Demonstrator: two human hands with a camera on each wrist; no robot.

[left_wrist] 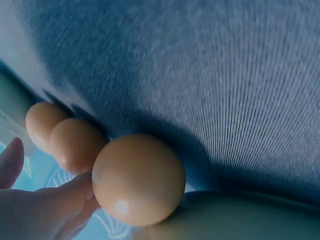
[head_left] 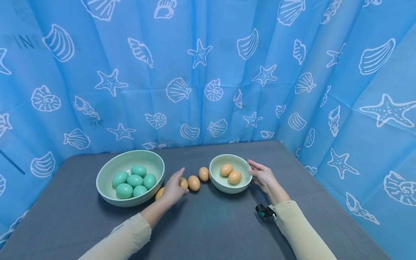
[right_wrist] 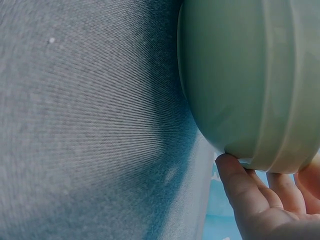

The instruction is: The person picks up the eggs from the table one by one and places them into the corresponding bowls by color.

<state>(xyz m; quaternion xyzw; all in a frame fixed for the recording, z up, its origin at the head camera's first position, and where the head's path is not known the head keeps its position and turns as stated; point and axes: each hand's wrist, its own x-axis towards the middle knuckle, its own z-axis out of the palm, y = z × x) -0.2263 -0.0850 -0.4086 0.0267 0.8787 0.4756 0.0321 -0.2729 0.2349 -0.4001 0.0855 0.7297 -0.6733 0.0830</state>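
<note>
Several brown eggs lie in a row on the dark cloth between two pale green bowls. My left hand reaches over this row beside the large bowl, its fingers extended and partly covering the eggs. In the left wrist view, a large near egg hides part of the fingers. At the small bowl, which contains two brown eggs, my right hand holds the right side, thumb near the rim and fingertips against the outer wall.
Several green eggs sit inside the large bowl. A grey cloth covers the table. Blue shell-patterned curtains hang behind it and on the right. A black strap is by the right cuff.
</note>
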